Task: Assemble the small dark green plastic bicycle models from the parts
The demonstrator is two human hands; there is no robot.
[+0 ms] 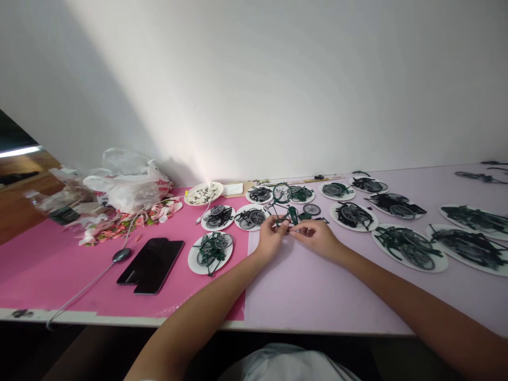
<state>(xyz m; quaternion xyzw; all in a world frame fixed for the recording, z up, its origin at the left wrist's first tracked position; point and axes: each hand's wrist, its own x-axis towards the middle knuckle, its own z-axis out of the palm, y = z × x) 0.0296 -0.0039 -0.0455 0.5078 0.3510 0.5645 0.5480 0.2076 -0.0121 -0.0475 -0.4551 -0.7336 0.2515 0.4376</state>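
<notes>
A green model bicycle [292, 214], partly assembled, is held up over the table where the pink and lilac covers meet. One spoked wheel [281, 193] shows at its top. My left hand [272, 236] is closed on the lower part of the bicycle, thumb and fingers pinched together. Close against it, my right hand [318, 236] pinches with thumb and forefinger at the bicycle's edge; whatever is between those fingertips is too small to make out. Just beyond the right hand lie a loose grey wheel [311, 209] and a small dark green piece [305, 216].
White plates of bicycle parts stand around, such as one at left [191, 260] and one at right [442, 264]. A bowl [188, 199] of small pale pieces stands behind. Two dark phones [154, 267], a cable puck [121, 255], plastic bags [130, 188] and colourful scraps [119, 225] occupy the left.
</notes>
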